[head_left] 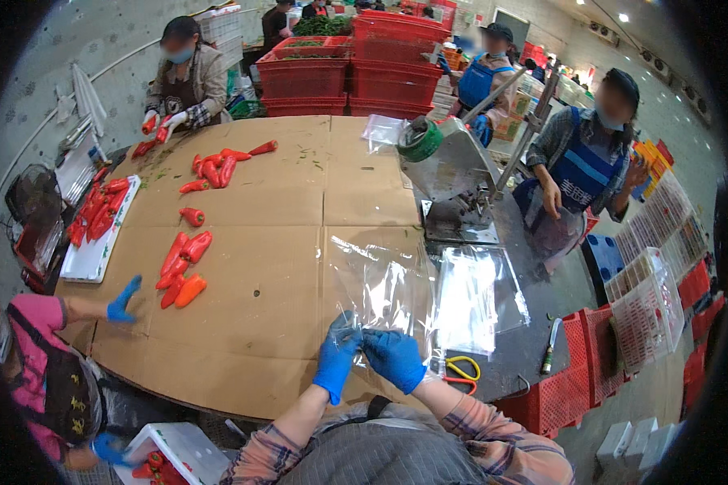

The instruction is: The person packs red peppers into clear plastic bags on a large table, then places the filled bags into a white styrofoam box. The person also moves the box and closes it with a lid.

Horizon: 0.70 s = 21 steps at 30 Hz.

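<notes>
Both of my hands wear blue gloves and meet at the near edge of the cardboard-covered table. My left hand pinches the near edge of a clear plastic bag, which spreads away from me over the cardboard. Right beside it, my right hand grips the same edge, its fingertips almost touching the left ones. To the right lies a stack of clear plastic bags. Scissors with yellow and red handles lie just right of my right hand. Red peppers are spread in loose groups on the left half of the table.
A bag-sealing tape machine stands at the back right. A knife lies at the right edge, above red crates. A white foam tray holds peppers at left. Co-workers stand at the left, back left and right; another foam box sits below left.
</notes>
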Available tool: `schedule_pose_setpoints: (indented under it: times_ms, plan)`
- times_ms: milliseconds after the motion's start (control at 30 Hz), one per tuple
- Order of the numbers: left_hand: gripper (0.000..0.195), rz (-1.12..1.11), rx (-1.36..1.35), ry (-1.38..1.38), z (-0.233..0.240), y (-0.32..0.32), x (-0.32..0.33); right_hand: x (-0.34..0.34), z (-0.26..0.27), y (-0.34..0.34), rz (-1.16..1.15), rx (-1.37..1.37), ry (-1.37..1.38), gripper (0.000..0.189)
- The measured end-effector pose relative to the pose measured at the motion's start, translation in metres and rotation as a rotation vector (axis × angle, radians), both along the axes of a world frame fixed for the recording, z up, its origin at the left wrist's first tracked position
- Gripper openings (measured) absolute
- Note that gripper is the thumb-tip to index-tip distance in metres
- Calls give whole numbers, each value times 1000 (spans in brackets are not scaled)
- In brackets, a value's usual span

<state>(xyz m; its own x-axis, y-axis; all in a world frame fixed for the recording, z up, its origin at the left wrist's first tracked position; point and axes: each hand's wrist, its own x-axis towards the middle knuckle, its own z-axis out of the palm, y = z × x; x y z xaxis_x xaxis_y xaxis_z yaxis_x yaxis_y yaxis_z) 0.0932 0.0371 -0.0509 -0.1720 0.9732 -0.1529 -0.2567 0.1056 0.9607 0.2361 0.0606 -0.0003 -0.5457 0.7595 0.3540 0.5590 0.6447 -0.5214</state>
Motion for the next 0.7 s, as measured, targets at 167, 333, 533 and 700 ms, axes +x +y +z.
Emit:
schedule_pose_setpoints:
  times_ms: [167,333,533,700]
  plan:
    - [24,132,-129,-146,-35,-10,-56,8,-30,4,-80,-146,50,26]
    - [21,310,-165,-87,-52,-24,-127,28,-52,10,-109,-61,-26,40]
    - [26,612,-123,157,-44,-50,-181,19,-60,1,-2,-90,-232,56]
    - [55,756,70,1292,-7,-57,-151,0,-63,2,69,121,-375,64]
